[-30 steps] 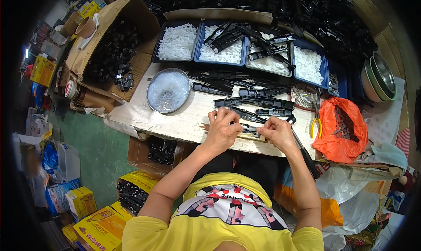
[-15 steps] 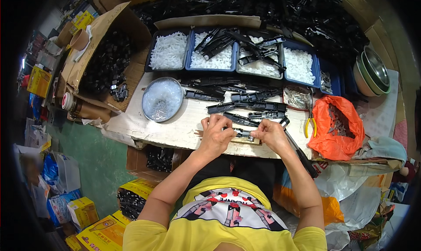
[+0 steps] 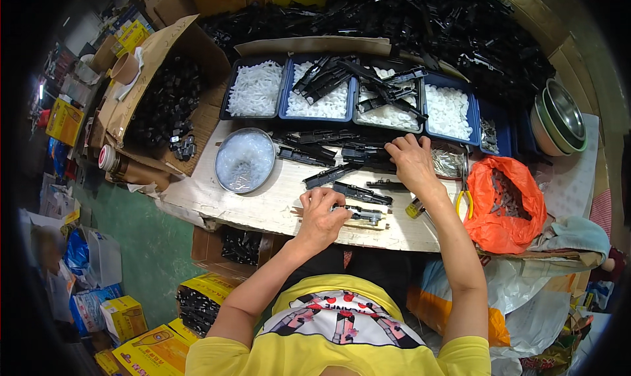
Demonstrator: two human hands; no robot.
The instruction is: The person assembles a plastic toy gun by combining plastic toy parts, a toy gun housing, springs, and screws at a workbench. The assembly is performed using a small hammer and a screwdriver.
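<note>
My left hand is closed on one end of a long black plastic part, which has a metallic piece along it. The part lies on a small wooden strip near the table's front edge. Farther off, my right hand is over a loose group of similar black parts. Its fingers are bent down among them, and whatever they grip is hidden. Beneath the right forearm shows a short yellowish handle. More black parts lie just beyond the left hand.
Blue trays of small white pieces line the back, black parts heaped behind. A round metal dish stands left, beside a cardboard box. Rightward are a dish of metal pins, yellow-handled pliers, an orange bag and stacked bowls.
My right hand has left the part on the wooden strip and moved away from me to the loose black parts. My left hand stays on its part. The view has shifted slightly.
</note>
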